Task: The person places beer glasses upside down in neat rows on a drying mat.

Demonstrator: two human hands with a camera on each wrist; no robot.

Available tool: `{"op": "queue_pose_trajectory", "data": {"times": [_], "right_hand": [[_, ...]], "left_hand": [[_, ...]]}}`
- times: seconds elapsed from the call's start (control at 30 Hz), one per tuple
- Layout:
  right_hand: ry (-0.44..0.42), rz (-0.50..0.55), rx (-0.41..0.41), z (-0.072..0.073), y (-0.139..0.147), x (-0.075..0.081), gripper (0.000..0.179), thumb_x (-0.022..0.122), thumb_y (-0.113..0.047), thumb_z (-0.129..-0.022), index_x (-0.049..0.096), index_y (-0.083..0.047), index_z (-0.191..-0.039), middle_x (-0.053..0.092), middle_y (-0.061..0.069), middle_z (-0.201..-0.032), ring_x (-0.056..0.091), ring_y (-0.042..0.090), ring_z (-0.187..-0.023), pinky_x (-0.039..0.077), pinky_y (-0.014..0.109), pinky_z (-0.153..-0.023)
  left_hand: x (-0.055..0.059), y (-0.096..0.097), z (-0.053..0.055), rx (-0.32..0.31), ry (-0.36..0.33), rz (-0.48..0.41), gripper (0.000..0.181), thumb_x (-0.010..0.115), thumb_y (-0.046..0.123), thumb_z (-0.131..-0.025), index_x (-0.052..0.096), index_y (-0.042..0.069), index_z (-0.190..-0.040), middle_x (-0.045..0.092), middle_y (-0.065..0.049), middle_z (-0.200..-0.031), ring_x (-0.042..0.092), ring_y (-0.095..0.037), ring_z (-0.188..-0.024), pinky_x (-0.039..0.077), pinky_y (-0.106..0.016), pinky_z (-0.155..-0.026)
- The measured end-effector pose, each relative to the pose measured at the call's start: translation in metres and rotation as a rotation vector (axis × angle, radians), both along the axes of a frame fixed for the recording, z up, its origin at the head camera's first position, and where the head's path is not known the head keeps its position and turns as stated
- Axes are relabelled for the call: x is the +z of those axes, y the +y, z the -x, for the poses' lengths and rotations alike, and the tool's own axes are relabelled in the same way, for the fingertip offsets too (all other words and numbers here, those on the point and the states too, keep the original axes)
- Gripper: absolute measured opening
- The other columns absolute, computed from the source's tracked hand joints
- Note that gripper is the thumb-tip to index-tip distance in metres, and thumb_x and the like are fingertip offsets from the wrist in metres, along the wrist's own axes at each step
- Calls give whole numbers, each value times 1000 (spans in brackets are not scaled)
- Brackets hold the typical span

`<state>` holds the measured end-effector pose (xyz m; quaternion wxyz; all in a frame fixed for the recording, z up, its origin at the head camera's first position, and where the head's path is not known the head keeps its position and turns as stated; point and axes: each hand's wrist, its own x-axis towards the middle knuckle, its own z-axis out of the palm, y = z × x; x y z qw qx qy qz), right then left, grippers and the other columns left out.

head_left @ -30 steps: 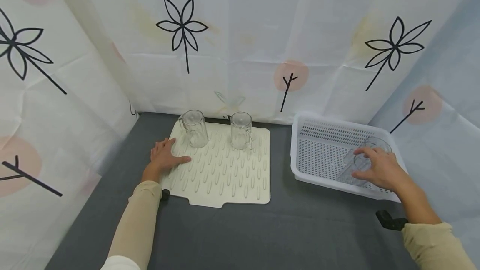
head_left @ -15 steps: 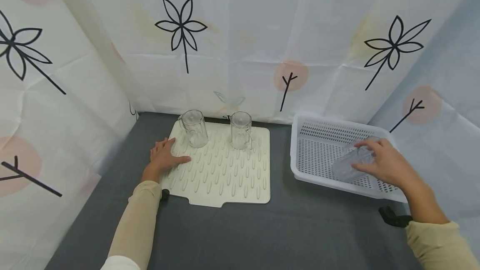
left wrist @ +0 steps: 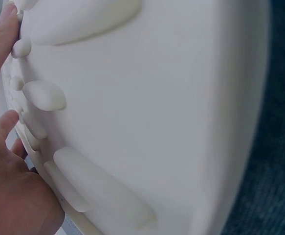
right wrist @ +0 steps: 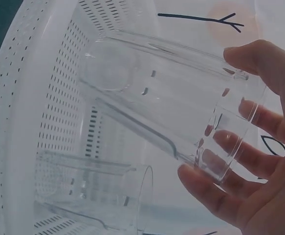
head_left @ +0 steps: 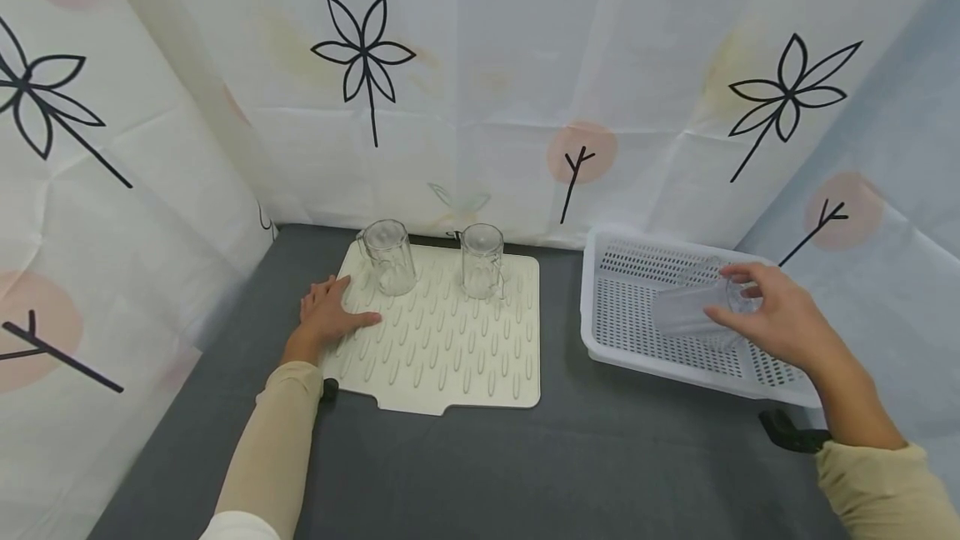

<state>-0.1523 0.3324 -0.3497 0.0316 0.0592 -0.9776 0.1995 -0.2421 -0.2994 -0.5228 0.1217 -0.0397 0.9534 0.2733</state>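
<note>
My right hand [head_left: 780, 315] holds a clear glass mug [head_left: 686, 311] by one end, thumb on one side and fingers round the other. The mug is tilted nearly sideways over the white perforated basket [head_left: 630, 363]. A second clear glass mug [right wrist: 96, 188] lies on its side in the basket, below the held one in the right wrist view. My left hand [head_left: 330, 315] rests on the left edge of a cream ridged draining mat [head_left: 457, 357], thumb spread over the ridges. Two glass mugs, a left one [head_left: 390, 261] and a right one [head_left: 482, 263], stand upside down along the mat's back.
A dark grey cloth [head_left: 570, 465] covers the table. Behind it and at both sides hangs a pale curtain [head_left: 510, 65] with printed flowers, close to the backs of the mat and basket.
My right hand has shifted a little to the right and up, tipping the held mug until it lies more level, its far end pointing left. My left hand has stayed on the mat.
</note>
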Motion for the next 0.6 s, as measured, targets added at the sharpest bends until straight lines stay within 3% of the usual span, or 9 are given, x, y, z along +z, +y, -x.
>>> {"op": "queue_pose_trajectory", "data": {"times": [0.6], "right_hand": [[112,139,0,0,-10,4,60,76,-20,-92,49,3,-140,46,32,-134,52,55,-117,48,70,-81]], "left_hand": [[4,2,-2,11,-12,-7,117,77,63,-82,16,5,-164,2,-32,-168,-4,-54,-155,-3,-69,-125]]}}
